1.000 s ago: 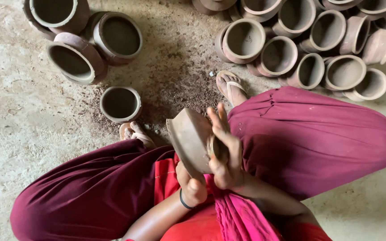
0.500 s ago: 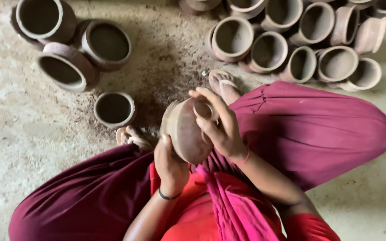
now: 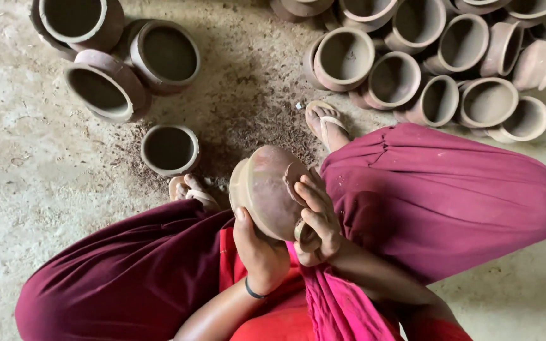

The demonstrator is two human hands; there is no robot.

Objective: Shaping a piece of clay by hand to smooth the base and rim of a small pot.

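I hold a round unfired brown clay pot [image 3: 266, 188] over my lap, its rounded base turned up and its rim facing left. My left hand [image 3: 259, 251] grips the pot from below at its near side. My right hand [image 3: 316, 220] rests against the pot's right side, fingers curled around a small ring-shaped tool [image 3: 303, 234] pressed to the clay. My knees in maroon cloth spread to either side.
A small clay pot [image 3: 170, 149] stands on the dusty floor just beyond my left foot, among clay shavings. Three larger pots [image 3: 131, 63] lie at the upper left. Several pots [image 3: 437, 69] crowd the upper right, past my sandalled right foot [image 3: 325, 122].
The pot has been turned in my hands, its base now facing more upward. My right hand has slid from the top of the pot down to its right side.
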